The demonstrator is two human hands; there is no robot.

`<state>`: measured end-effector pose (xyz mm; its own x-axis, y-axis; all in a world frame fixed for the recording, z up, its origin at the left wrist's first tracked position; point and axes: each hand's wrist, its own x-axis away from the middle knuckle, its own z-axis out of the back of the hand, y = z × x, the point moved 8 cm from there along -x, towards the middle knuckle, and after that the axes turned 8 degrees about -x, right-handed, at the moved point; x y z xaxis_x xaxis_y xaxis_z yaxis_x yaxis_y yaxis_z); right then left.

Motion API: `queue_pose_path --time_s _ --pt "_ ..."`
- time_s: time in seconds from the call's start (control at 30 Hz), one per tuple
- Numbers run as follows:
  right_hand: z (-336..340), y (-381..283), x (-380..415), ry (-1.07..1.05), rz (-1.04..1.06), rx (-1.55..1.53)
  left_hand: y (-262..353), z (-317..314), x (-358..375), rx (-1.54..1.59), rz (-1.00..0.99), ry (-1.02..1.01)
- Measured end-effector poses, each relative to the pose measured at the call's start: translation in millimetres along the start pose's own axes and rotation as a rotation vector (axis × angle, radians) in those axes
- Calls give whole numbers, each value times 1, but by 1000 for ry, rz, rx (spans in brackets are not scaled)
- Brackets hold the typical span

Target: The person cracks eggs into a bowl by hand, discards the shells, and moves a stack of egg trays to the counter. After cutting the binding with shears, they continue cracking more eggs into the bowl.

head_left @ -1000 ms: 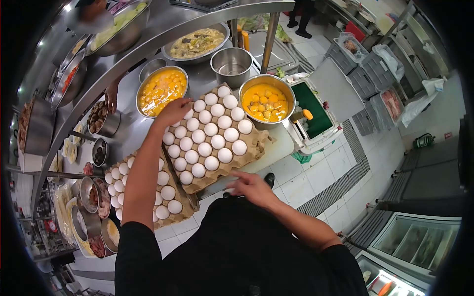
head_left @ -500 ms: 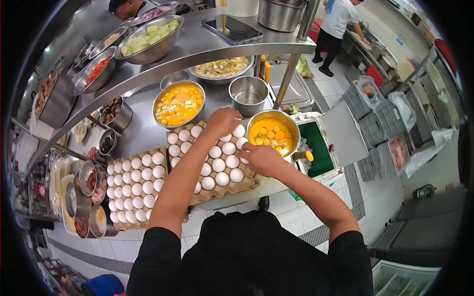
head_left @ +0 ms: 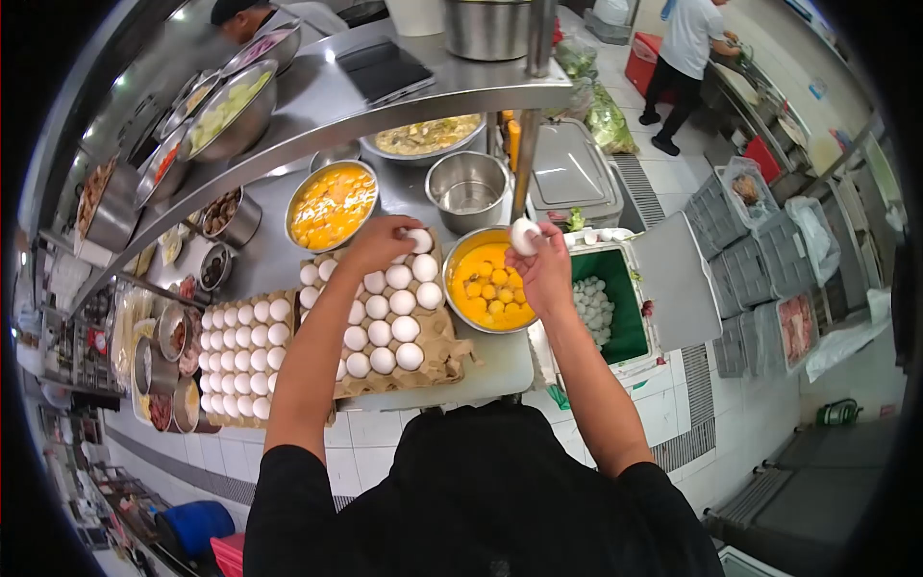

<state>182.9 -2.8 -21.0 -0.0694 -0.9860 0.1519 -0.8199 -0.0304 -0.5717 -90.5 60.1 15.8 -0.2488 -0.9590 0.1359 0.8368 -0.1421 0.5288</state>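
My right hand [head_left: 546, 264] is raised at the right rim of a steel bowl [head_left: 449, 288] of yolks, its fingers closed on a white egg [head_left: 525, 236]. At the back of the cardboard egg tray [head_left: 437, 361], my left hand [head_left: 383, 245] has its fingertips curled against another white egg [head_left: 418, 240]. Several rows of white eggs fill most of that tray, while its right front cups are bare. A second full egg tray [head_left: 240, 356] lies to the left. Eggshells [head_left: 593, 313] lie in a green-lined bin [head_left: 615, 274] right of the bowl.
Behind the trays stand a second bowl of yolks [head_left: 334, 202] and a steel pot [head_left: 468, 188]. A raised steel shelf [head_left: 385, 125] with bowls and a tablet [head_left: 380, 69] crosses above. Its post [head_left: 527, 163] rises near my right hand. Another person [head_left: 687, 48] works at the far right.
My right hand has left the tray's right edge and risen to the far side of the yolk bowl with an egg. The left hand stays at the tray's back. The view has shifted.
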Motion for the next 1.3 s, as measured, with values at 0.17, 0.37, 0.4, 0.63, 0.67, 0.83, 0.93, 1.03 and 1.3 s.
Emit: queue_pose_path --time_s 0.17,0.37,0.4,0.63,0.67,0.83,0.93,1.03,1.3 --pt "10 -39 -37 113 150 -76 -15 11 2 1202 38 258" --pt "20 -54 -71 518 456 218 42 -31 -38 1372 -17 42" --pt "10 -48 -78 408 425 318 63 -35 -36 1243 -7 34" --pt "-14 -29 -52 -29 -11 149 132 -36 -42 376 -394 139" --pt "-21 -27 -38 -63 -82 179 140 -37 -43 426 -491 98" --pt "-17 -16 -17 -203 -208 297 145 -46 -30 432 -539 -172" --pt "-20 -7 -11 -283 -286 377 131 -54 -23 417 -484 -161" --pt "-16 0 -12 -276 -329 490 121 -58 -16 395 -428 -94" --pt "-21 6 -18 -397 -300 867 103 -61 -10 306 -331 2"
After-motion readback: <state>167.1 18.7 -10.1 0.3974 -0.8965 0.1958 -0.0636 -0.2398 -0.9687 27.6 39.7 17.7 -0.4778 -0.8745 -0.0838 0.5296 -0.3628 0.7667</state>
